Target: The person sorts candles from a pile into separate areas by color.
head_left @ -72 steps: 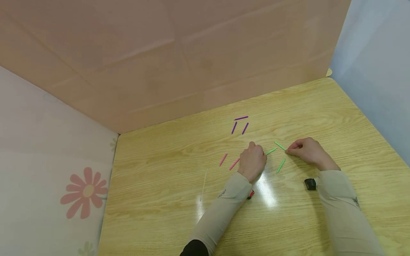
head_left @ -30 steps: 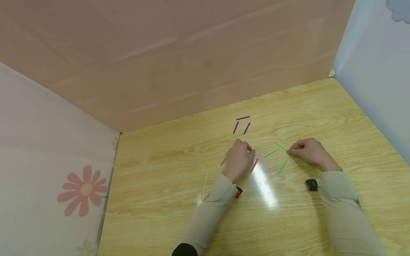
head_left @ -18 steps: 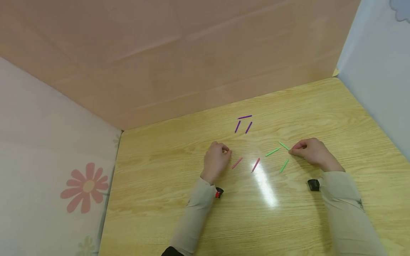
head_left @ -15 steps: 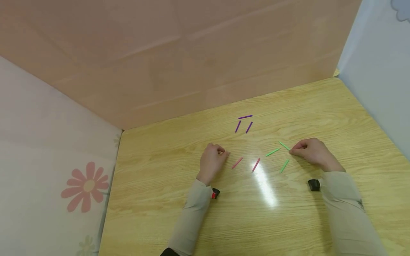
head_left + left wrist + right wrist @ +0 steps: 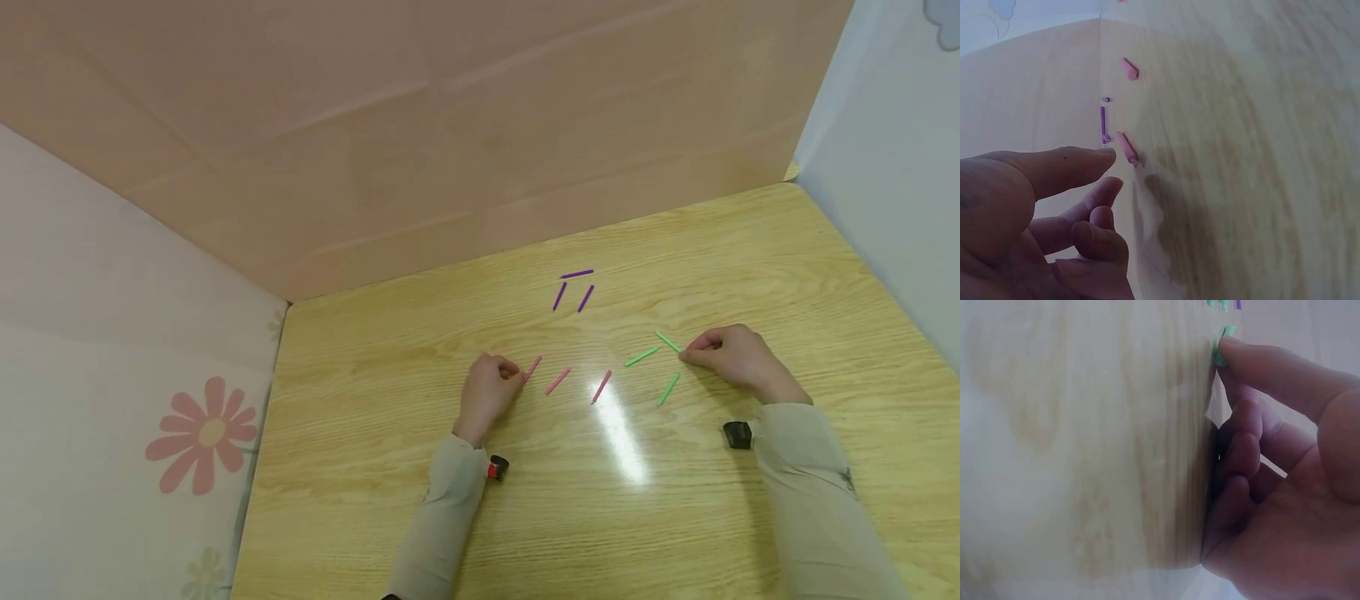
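In the head view, my left hand [image 5: 489, 393] is just left of the leftmost pink stick [image 5: 533, 368]. The left wrist view shows its thumb and index finger apart, with that pink stick [image 5: 1126, 147] lying just past the tips. A middle pink stick [image 5: 558, 381] and a right pink stick [image 5: 601, 387] lie slanted beside it. My right hand [image 5: 731, 357] pinches the lower end of a green stick [image 5: 667, 342] between thumb and index finger; its other fingers are curled. Two more sticks lie near it, a left green stick [image 5: 642, 357] and a lower green stick [image 5: 669, 389].
Three purple sticks stand apart at the back: one crosswise [image 5: 577, 273], a left slanted one [image 5: 559, 296] and a right slanted one [image 5: 586, 298]. A pinkish-brown panel [image 5: 480, 167] borders the wooden table [image 5: 360, 517] at the back. Light-coloured walls flank it.
My left hand has moved left from the middle of the table, and fully uncovered the pink sticks. A half second ago it hid the leftmost one. My right hand has stayed at the green stick.
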`<state>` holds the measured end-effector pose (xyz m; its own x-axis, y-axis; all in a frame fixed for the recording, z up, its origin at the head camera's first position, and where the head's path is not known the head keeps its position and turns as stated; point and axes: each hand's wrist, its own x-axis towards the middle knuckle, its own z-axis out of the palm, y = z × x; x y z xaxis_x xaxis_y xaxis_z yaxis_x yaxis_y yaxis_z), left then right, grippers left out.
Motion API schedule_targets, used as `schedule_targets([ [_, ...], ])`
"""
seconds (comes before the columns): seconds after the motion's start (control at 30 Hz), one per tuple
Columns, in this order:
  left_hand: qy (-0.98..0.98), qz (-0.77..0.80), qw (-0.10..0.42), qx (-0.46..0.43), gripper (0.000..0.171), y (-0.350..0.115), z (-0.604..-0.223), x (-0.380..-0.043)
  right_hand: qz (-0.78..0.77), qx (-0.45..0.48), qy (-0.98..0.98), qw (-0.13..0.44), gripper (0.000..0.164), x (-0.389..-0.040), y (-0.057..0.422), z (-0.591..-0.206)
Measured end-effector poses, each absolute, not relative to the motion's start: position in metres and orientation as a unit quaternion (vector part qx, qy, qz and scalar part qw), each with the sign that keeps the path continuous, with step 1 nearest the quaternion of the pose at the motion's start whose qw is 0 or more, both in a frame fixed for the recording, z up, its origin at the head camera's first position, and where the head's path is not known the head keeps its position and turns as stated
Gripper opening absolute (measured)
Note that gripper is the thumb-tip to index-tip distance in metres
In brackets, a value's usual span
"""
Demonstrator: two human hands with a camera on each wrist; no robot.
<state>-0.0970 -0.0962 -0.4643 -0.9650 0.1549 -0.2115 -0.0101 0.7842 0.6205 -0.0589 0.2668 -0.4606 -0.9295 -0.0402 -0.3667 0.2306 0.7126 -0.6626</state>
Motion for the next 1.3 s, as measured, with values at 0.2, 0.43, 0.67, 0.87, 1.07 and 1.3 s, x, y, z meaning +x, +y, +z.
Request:
schedule_targets([
  [0.2, 0.939, 0.320, 0.122, 0.040, 0.017, -0.0944, -0.4670, -0.0956, -0.376, 0.053, 0.908, 0.179, 0.043, -0.0588, 0.2657, -0.4595],
  [0.43, 0.943, 0.305, 0.126, 0.045, 0.016, -0.0943, -0.4690, -0.0939, -0.376, 0.053, 0.908, 0.178, 0.042, -0.0592, 0.2653, -0.4594],
  [0.67, 0.941, 0.303, 0.143, 0.044, 0.013, -0.0910, -0.4666, -0.0915, -0.379, 0.061, 0.904, 0.185, 0.043, -0.0592, 0.2655, -0.4593],
  [0.87, 0.938, 0.305, 0.156, 0.044, 0.013, -0.0880, -0.4652, -0.0931, -0.379, 0.059, 0.905, 0.185, 0.043, -0.0591, 0.2657, -0.4591],
  [1.07, 0.941, 0.294, 0.157, 0.053, 0.015, -0.0870, -0.4656, -0.0908, -0.380, 0.059, 0.905, 0.183, 0.043, -0.0590, 0.2655, -0.4588],
  [1.3, 0.949, 0.269, 0.144, 0.080, 0.015, -0.0881, -0.4655, -0.0903, -0.381, 0.056, 0.905, 0.179, 0.041, -0.0582, 0.2646, -0.4580],
])
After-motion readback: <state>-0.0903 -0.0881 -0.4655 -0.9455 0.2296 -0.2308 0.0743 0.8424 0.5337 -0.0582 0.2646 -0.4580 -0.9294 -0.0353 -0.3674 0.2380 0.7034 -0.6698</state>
